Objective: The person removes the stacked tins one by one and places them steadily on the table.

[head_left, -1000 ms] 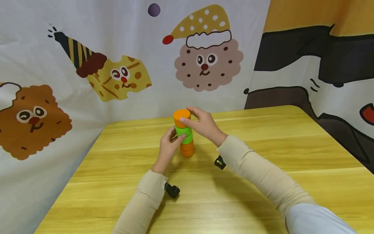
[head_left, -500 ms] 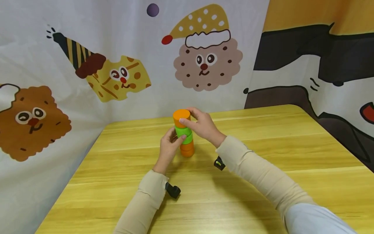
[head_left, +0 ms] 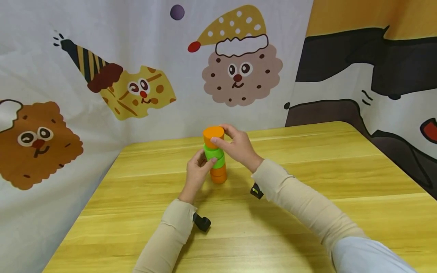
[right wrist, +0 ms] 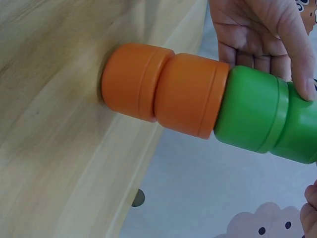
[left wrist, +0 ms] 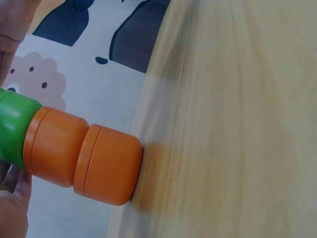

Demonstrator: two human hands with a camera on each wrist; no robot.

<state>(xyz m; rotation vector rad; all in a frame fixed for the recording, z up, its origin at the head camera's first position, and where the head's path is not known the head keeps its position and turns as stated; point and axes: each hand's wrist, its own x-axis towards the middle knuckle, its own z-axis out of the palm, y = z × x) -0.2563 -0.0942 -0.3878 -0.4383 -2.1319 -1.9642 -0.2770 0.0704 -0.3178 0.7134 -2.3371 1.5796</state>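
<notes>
A tower of small round plastic containers stands on the wooden table [head_left: 164, 242]. Two orange containers [head_left: 218, 173] form its base, each with a band near its upper edge. Above them sit two green containers [head_left: 214, 153], which my left hand [head_left: 197, 172] grips between thumb and fingers. At the summit is another orange container [head_left: 212, 137], pinched by my right hand [head_left: 241, 148] and slightly tilted. Whether it touches the green one below cannot be told. In the right wrist view the left thumb lies along the upper green container [right wrist: 301, 126]. Neither wrist view includes the top container.
A white curtain [head_left: 153, 125] with cartoon food prints hangs right behind the table's far edge. Black wrist cameras [head_left: 202, 222] stick out from both sleeves, low over the tabletop.
The top orange container has tilted a little and shifted slightly to the right with my right hand. My left hand and the lower containers have stayed put.
</notes>
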